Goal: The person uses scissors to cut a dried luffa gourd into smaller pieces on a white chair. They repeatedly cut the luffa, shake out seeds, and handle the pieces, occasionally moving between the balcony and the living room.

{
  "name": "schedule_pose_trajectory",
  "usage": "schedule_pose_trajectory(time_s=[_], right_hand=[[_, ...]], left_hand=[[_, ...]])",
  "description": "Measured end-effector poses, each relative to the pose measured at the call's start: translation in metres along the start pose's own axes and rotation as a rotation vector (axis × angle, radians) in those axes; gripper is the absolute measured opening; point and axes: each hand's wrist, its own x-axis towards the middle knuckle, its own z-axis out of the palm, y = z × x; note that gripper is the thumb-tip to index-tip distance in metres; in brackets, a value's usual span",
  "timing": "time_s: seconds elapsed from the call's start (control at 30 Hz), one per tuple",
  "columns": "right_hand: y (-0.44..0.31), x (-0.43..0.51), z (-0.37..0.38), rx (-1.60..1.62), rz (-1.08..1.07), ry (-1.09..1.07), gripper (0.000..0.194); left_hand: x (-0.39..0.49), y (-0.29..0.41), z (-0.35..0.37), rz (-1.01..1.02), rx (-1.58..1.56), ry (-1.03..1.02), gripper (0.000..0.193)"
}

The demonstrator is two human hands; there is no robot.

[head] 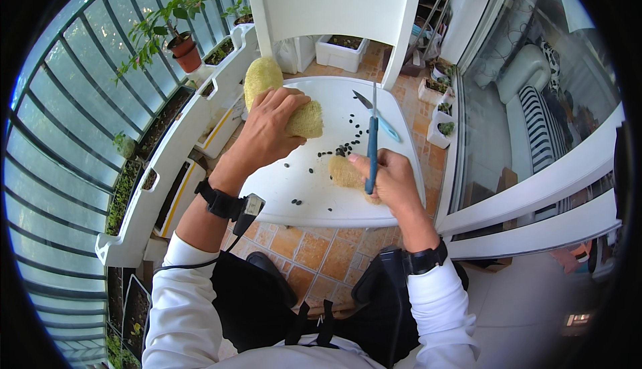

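Observation:
My left hand [273,118] grips a dried loofah sponge [263,78] above the table's left rear edge. A blunt loofah end [307,120] shows right of the fingers; my hand hides whether both parts are one piece. My right hand [393,181] holds a blue-handled knife [372,156], its thin blade seen nearly edge-on and directed away from me. Below and beside this hand, a tan loofah piece [346,171] lies on the white table [271,193]. Black seeds [341,150] are scattered around it, thickest just behind the piece.
A second knife [385,126] with a light-blue handle lies at the table's right rear. Behind the table stands a white chair back [336,3]. Planters [155,178] and a railing [65,43] line the left; a glass sliding door [481,118] is at right.

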Motion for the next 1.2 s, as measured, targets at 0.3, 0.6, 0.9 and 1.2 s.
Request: schedule_pose_trajectory(time_s=[0.3,0.6,0.9,1.2], right_hand=[[-0.004,0.010,-0.061,-0.932,-0.074,0.142,0.051],[0.029,0.019,-0.051,-1.051,-0.050,0.098,0.050],[0.016,0.007,-0.049,-0.997,-0.106,0.075,0.037],[0.001,-0.021,-0.003,-0.850,-0.412,-0.189,0.055]], left_hand=[[0.002,-0.005,-0.016,-0.170,-0.255,-0.032,0.075],[-0.008,-0.014,-0.016,-0.157,-0.354,-0.050,0.071],[-0.021,-0.028,-0.002,-0.036,-0.250,-0.056,0.063],[-0.036,-0.055,0.021,0.059,0.113,-0.157,0.056]])
